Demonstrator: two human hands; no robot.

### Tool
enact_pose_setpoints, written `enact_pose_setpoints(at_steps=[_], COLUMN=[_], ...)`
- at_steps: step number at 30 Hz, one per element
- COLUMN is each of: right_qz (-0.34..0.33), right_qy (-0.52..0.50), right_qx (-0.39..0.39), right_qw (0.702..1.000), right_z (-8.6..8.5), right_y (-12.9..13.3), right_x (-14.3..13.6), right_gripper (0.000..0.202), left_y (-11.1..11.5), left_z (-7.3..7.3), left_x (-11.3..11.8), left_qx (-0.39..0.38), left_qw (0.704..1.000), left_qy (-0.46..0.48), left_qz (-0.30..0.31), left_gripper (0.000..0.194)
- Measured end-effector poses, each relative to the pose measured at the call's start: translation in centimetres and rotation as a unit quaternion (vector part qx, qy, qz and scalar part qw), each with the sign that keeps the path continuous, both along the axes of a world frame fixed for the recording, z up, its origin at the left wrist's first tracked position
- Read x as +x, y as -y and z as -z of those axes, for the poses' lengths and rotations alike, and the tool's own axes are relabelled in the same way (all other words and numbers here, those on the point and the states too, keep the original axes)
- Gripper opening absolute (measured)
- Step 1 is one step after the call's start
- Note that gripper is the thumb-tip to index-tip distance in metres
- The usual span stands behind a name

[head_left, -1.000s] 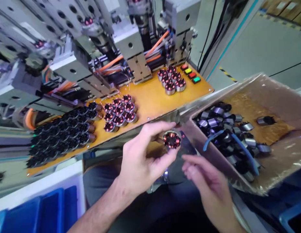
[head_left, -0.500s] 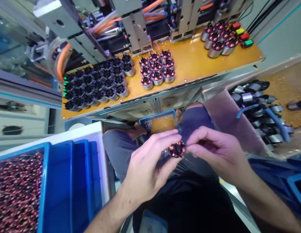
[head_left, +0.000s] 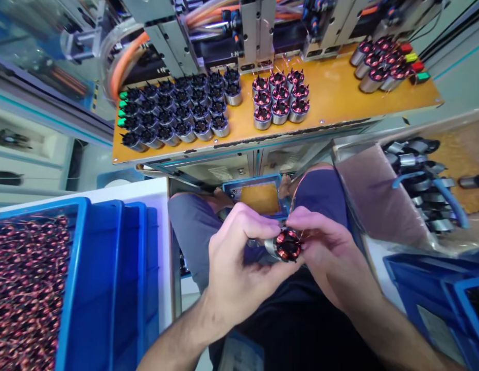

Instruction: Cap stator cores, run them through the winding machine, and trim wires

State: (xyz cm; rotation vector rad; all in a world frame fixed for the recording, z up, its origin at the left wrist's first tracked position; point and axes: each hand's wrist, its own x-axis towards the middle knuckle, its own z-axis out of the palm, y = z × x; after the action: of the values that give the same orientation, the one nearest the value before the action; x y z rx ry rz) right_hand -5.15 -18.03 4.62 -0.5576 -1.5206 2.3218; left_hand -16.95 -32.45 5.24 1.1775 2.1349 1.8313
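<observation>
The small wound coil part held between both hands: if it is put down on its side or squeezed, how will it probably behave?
The wound coil part has a round metal body, so on its side it would probably roll. The thin copper winding on its end looks exposed and is likely easy to damage if pinched. The left hand and right hand grip it by fingertips; it seems rigid and small.

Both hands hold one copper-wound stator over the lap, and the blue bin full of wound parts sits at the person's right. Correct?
Not quite. In the head view the blue bin sits at the person's left. Left hand and right hand do hold one stator.
</observation>
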Motion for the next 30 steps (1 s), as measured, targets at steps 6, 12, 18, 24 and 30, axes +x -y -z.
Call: enact_pose_setpoints(at_steps=[6,12,18,24,30], right_qz=[0.008,0.020,0.079,0.019,0.025], right_qy=[0.000,0.021,0.034,0.085,0.077], right_qx=[0.103,0.382,0.198,-0.064,-0.108], right_qw=[0.995,0.924,0.976,0.994,0.991], right_z=[0.1,-2.4,-1.3,-0.3,-0.1], right_y=[-1.2,-2.2,0.1,-0.1,-0.3], right_x=[0.2,0.9,0.7,0.7,0.8], right_gripper=[0.007,0.009,0.012,0.038,0.031], left_y=[0.8,0.9,0.2,-0.5,-0.2], left_z=[0.1,-0.6,-0.5,-1.0,-1.0], left_x=[1.0,0.7,0.9,1.2,0.6], left_qx=[-0.022,-0.063,0.021,0.019,0.020], left_qw=[0.998,0.992,0.984,0.962,0.971], left_qy=[0.063,0.064,0.158,0.253,0.208], left_qz=[0.013,0.088,0.082,0.105,0.116], left_gripper=[0.063,0.049,0.051,0.052,0.038])
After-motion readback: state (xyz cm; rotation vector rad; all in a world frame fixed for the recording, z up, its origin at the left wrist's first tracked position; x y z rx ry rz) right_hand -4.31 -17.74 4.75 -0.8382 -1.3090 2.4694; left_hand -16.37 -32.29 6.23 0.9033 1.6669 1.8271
